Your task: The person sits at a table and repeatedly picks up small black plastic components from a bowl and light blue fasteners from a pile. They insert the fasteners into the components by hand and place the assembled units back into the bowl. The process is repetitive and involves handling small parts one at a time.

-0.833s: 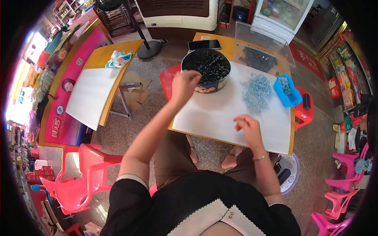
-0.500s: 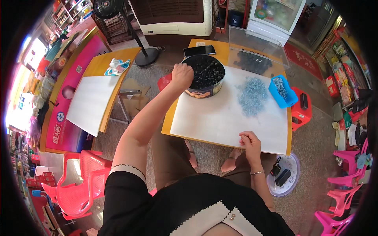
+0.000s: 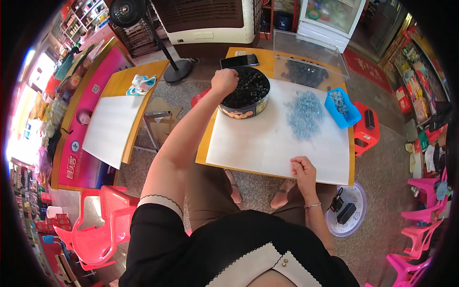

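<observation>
My left hand [image 3: 224, 82] reaches over the left rim of a round dark tub [image 3: 245, 113] with a printed side. Small black pieces [image 3: 253, 85] fill much of the tub. The fingers are bent and closed; their tips and anything between them are hidden. My right hand [image 3: 303, 171] rests at the near edge of the white board [image 3: 258, 143], fingers curled together, and what they may hold is too small to make out. Beyond it a loose pile of pale blue, clear small pieces [image 3: 304, 115] lies on the board. More of these fill a blue plastic basket [image 3: 353, 117] to the right.
A clear plastic box [image 3: 311, 47] stands at the table's far side, dark pieces [image 3: 304, 73] by it. A phone [image 3: 239, 60] lies behind the tub. A red stool [image 3: 366, 138] and a round basin [image 3: 359, 221] are at right. A second table [image 3: 113, 122] stands left.
My left hand has moved a little farther away and inward over the tub. My right hand stays at the board's edge, its fingers slightly more curled. The view has shifted slightly.
</observation>
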### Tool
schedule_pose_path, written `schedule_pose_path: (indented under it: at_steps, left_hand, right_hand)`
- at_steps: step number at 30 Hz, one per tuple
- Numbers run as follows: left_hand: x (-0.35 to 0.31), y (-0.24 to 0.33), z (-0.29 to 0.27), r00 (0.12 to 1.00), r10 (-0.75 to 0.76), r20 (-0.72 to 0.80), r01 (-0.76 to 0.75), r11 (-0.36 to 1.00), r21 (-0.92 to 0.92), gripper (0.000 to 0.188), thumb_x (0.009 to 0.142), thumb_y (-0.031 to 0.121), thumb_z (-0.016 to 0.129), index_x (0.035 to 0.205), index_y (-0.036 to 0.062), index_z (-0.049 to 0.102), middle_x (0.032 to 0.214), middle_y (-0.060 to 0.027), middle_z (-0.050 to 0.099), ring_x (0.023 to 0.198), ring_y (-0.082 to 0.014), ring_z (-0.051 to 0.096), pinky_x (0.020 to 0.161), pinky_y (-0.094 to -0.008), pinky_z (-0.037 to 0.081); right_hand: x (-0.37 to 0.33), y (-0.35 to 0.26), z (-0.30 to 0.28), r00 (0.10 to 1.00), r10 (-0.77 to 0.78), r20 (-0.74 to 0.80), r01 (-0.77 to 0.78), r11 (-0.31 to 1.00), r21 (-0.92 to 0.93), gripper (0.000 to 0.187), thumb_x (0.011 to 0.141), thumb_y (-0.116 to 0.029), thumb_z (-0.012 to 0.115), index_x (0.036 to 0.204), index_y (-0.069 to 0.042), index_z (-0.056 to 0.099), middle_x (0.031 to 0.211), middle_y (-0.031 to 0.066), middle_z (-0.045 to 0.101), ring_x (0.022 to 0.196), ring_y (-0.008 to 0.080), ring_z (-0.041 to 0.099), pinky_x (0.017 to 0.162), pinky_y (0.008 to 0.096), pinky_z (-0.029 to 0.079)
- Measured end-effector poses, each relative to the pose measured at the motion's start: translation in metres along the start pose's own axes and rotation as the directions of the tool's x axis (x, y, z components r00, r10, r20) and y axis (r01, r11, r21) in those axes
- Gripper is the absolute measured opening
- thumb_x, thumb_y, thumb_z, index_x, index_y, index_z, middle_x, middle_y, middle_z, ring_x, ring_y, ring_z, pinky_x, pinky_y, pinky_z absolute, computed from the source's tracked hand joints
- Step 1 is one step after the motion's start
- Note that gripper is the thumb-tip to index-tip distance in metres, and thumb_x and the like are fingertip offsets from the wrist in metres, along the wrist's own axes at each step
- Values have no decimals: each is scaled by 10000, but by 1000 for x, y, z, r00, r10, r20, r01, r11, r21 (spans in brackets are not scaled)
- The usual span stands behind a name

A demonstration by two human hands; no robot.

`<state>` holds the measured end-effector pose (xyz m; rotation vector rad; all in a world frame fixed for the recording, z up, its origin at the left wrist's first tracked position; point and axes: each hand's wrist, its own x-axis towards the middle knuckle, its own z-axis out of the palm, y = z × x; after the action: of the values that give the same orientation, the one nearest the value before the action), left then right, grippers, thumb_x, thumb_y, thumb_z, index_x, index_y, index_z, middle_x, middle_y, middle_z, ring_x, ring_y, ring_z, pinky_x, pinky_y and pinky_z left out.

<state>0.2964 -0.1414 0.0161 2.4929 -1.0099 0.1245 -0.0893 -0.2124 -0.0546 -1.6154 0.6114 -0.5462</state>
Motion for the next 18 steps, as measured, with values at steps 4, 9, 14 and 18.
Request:
schedule_pose_path:
  at_steps: [4,9,14,18]
  left_hand:
    - [11,-14,21,992,-100,73,81,970,230,380,817,374,613,1073,97,659,995,-171,651,961,-318,620,818,-398,503]
    - [8,-8,28,989,-108,102,84,974,211,471,840,489,554,1090,102,655,1000,-154,650,954,-315,623,795,-377,512]
    - [8,30,-4,861,-55,506,110,991,-79,399,842,393,590,1085,82,653,954,-138,674,754,-248,672,683,-331,536]
    - [16,14,-14,881,49,470,26,988,-151,229,767,210,647,955,92,701,817,-85,687,680,-221,676,646,-328,538]
  right_hand:
    - [-1,-4,5,1000,-13,-15,13,1000,-10,84,870,-44,542,870,14,604,788,11,546,632,62,492,577,205,423]
    - [-2,0,5,998,-62,-10,62,998,11,75,867,-32,542,868,15,601,785,11,539,624,61,486,571,203,417]
    - [-2,1,2,998,-67,-7,67,998,-11,72,865,-23,538,872,15,599,788,10,538,614,62,476,562,204,410]
    - [-2,0,4,997,-83,4,83,997,-9,73,865,-20,535,877,13,599,788,10,537,612,59,473,562,202,409]
